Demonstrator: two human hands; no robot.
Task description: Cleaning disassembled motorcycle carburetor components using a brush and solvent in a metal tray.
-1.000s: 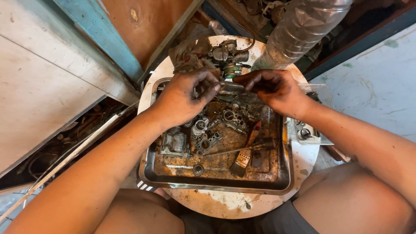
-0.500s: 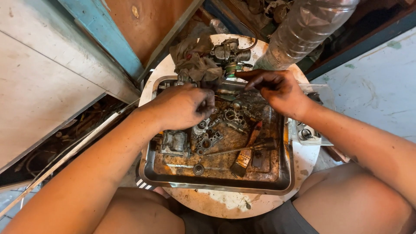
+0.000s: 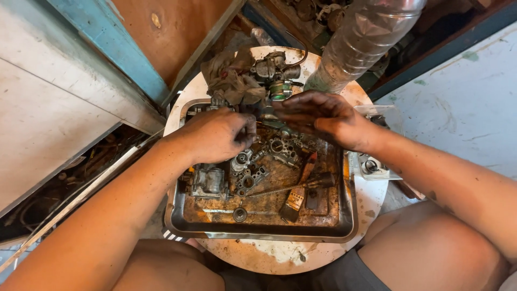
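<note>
Rusty and oil-stained, the metal tray [image 3: 258, 229] sits on a round white tabletop [image 3: 280, 258] and holds carburetor parts [image 3: 253, 167], a carburetor body [image 3: 207, 180], a screwdriver [image 3: 291, 188] and a small brush [image 3: 297, 195]. The left hand [image 3: 218, 134] hovers over the tray's far left, fingers [image 3: 245, 126] curled narrowly; what they pinch cannot be told. The right hand [image 3: 323, 116] lies at the tray's far edge, fingers [image 3: 291, 105] loosely bent, nearly meeting the left. A dirty rag [image 3: 229, 78] and another carburetor [image 3: 274, 73] rest beyond, beside a clear plastic bottle [image 3: 361, 40].
</note>
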